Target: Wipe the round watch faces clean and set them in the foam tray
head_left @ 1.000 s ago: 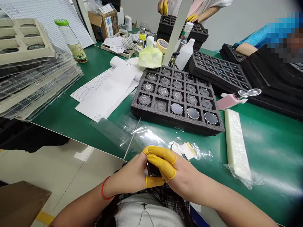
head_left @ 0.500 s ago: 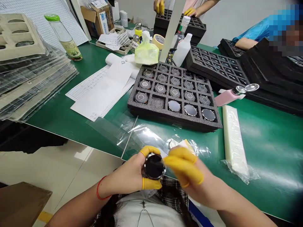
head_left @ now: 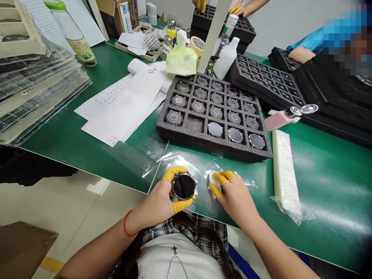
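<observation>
My left hand (head_left: 162,197), with yellow finger cots, grips a round watch head (head_left: 184,186) by its metal rim. Its black, glossy face points up towards me, and no strap shows on it. At the bench edge, my right hand (head_left: 232,193), also in yellow finger cots, closes its fingertips on a crumpled white wad (head_left: 213,180) lying on clear plastic film. Behind both hands stands a black foam tray (head_left: 186,133) of watch heads in square pockets. One front-row pocket holds none; three in that row show dark faces up, and most others lie back up.
A wrapped white block (head_left: 286,172) and a pink bottle (head_left: 279,121) lie to the right. Paper sheets (head_left: 116,104) and stacked plastic trays (head_left: 35,93) are on the left. Beyond are a white bottle (head_left: 228,58), more foam trays (head_left: 267,77) and co-workers' hands (head_left: 236,9).
My right hand has gone from beside the watch head to the white wad on the right. My left hand has raised the watch head slightly forward over the bench edge.
</observation>
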Available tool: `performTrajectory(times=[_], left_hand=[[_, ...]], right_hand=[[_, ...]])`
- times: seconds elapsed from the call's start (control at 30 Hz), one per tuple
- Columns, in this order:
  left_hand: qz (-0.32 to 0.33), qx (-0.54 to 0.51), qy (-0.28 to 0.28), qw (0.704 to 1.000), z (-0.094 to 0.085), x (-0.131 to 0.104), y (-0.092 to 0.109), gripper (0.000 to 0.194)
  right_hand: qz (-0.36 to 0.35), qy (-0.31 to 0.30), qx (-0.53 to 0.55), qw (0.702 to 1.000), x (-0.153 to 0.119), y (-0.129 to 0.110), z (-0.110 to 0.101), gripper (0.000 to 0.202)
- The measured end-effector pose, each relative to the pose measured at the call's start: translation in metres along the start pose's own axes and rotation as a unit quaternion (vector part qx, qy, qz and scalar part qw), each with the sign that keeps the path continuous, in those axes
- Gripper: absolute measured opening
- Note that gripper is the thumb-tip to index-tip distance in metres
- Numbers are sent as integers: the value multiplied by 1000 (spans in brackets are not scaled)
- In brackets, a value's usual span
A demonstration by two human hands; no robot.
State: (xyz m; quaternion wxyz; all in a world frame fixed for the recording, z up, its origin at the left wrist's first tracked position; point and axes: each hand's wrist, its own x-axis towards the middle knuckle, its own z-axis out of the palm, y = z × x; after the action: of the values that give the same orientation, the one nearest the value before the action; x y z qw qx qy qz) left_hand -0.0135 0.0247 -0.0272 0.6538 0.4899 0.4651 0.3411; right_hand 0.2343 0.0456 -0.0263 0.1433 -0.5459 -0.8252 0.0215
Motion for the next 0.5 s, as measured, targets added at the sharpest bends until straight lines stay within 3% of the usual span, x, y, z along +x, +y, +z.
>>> performTrajectory(times=[0.13,0.27,0.5], left_hand=[[8,-8,-32,999,6,13,-2,58],[8,2,-72,997,10,21,-4,55],[16,43,-87,995,5,23,-5,58]], right_hand=[[-39,29,63,997,-3,-15,-11,24],[-161,87,140,973,14,-36,-20,23],[-256,50,109,959,25,-56,0,22]])
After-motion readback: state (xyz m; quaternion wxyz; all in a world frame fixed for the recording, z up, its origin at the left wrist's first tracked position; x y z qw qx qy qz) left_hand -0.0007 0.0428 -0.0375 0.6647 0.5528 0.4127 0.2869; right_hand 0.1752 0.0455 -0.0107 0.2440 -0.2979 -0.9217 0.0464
